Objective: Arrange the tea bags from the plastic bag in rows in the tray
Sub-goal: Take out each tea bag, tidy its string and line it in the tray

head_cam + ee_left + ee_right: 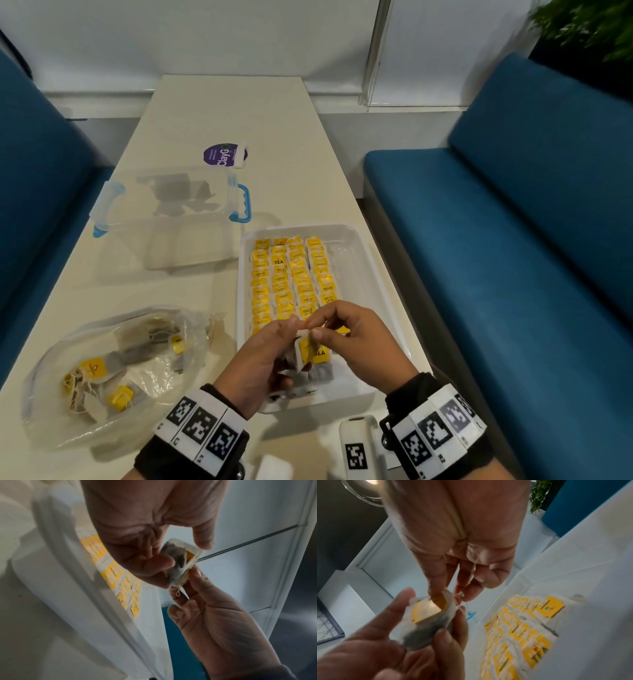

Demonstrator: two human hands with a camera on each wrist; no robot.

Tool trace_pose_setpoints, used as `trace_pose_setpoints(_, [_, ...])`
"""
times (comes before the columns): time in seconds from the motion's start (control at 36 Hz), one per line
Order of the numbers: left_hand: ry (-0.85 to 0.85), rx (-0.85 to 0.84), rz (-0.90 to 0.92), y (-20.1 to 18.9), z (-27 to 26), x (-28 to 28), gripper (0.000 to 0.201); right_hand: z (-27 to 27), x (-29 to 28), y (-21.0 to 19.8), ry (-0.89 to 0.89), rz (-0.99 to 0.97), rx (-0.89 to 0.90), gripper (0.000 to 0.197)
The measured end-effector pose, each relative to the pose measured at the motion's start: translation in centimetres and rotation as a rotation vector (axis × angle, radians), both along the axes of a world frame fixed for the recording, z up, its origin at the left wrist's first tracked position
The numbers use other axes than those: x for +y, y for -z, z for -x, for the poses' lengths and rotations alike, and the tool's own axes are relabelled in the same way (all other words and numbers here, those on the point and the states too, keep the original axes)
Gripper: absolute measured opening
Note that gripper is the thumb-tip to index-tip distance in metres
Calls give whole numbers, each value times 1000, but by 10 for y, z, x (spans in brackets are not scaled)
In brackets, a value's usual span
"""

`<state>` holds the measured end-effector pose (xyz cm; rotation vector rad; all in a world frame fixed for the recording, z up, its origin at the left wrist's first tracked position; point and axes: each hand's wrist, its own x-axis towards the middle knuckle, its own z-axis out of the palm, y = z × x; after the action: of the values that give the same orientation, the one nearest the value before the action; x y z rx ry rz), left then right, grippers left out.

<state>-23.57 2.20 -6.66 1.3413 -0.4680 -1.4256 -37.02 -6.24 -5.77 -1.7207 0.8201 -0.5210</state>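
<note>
A white tray [358,241] on the table holds several rows of yellow-tagged tea bags [291,274], also seen in the right wrist view as tea bags [522,632]. Over the tray's near end, my left hand [291,330] grips one tea bag [306,348] by its pouch. My right hand [314,328] pinches the top of that tea bag [426,620] at its yellow tag and string. In the left wrist view the tea bag [180,563] sits between both hands. The clear plastic bag [113,370] with several loose tea bags lies to the left.
A clear storage box [171,219] with blue handles stands behind the plastic bag. A purple round sticker [222,157] lies farther back. Blue benches [513,257] flank the narrow table. A white marker-tagged device [356,448] sits at the near edge.
</note>
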Motion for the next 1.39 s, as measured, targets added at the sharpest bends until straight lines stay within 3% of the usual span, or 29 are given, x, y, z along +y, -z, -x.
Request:
trace_pose_setpoints(0.36, [-72, 12, 13, 8, 4, -2, 34, -8, 10, 7, 52, -166, -68, 15])
trace_pose_setpoints(0.5, [-128, 33, 2, 10, 5, -2, 29, -8, 10, 6, 24, -274, -42, 44])
trace_pose_setpoints(0.58, [-148, 30, 6, 10, 4, -2, 31, -8, 11, 5, 24, -306, -33, 48])
trace_pose_setpoints(0.81, [-152, 50, 17, 8, 2, 0, 32, -6, 13, 5, 29, -305, -32, 35])
trace_pose_setpoints(0.89, [-147, 41, 13, 6, 3, 0, 36, -6, 15, 4, 37, -240, -35, 25])
trace_pose_setpoints(1.03, [-152, 49, -25, 7, 3, 1, 36, -9, 18, 5, 12, -117, 23, 26])
trace_pose_setpoints(1.17, [-187, 80, -57, 5, 1, 0, 28, -8, 20, 5, -35, -54, 45, 26])
trace_pose_setpoints(1.39, [-201, -24, -54, 11, -7, -1, 14, -4, 11, 7, 102, -22, -82, 9])
